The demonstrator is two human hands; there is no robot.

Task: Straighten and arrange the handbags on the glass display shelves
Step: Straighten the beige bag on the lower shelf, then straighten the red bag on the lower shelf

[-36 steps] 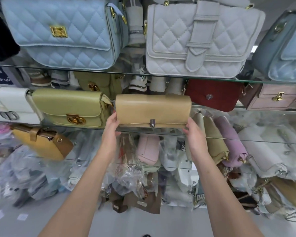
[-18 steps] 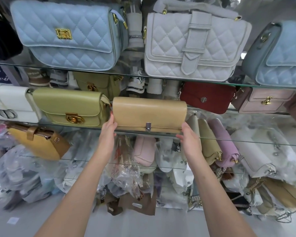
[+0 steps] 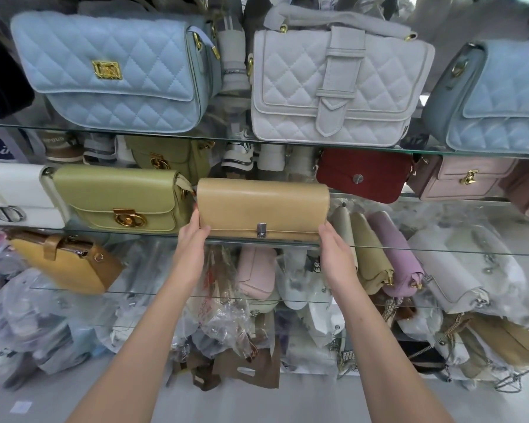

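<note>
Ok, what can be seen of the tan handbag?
The tan handbag is a smooth, leather-like rectangular flap bag with a small silver clasp at the flap's lower edge. It stands upright, facing out, on the glass shelf beside the green handbag. The left hand and right hand hold its lower corners.

Head-worn view, close to glass shelves (image 3: pixel 409 251), tilted downward

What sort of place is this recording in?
Likely a handbag shop or wholesale showroom: tiered glass shelves, bags lined up facing front like the tan handbag, and plastic-wrapped stock piled underneath.
</note>
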